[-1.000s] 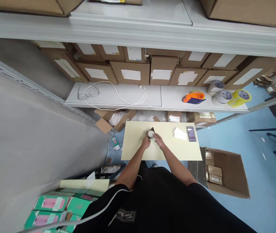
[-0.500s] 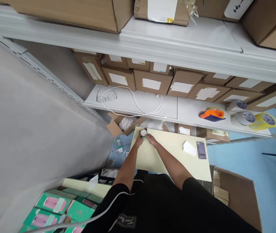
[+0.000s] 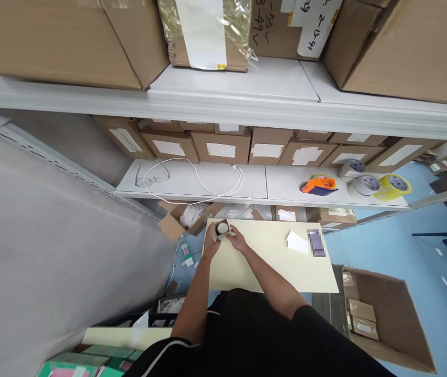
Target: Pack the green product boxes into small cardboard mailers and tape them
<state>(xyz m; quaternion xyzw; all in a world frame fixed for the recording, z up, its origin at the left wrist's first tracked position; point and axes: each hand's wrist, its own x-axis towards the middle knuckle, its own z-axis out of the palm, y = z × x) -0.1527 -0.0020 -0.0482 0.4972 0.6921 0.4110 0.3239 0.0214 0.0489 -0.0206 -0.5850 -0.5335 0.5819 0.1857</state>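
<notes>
At the far left corner of the pale yellow tabletop [image 3: 270, 264], both hands are on a small open cardboard box [image 3: 226, 235]. A round, white-topped thing [image 3: 222, 228] with a dark rim sits inside the box; its kind is too small to tell. My left hand [image 3: 210, 245] grips the box's left side. On the opposite side, my right hand [image 3: 237, 239] holds the right edge, fingers near a raised flap. Some white paper or card [image 3: 297, 242] lies farther right on the tabletop, beside a blurred dark rectangle [image 3: 316, 243].
Behind the table, a shelf [image 3: 255, 183] carries glasses [image 3: 153, 179], a white cable [image 3: 203, 179], an orange tape dispenser [image 3: 320, 184] and tape rolls [image 3: 394, 187]. Cartons [image 3: 221, 149] line its back. A large open carton [image 3: 400, 319] stands right; green boxes [image 3: 78, 361] lie lower left.
The view has shifted, so shelf and table appear lower and mostly farther left. More of the small box and its flaps shows between my hands, which still hold it.
</notes>
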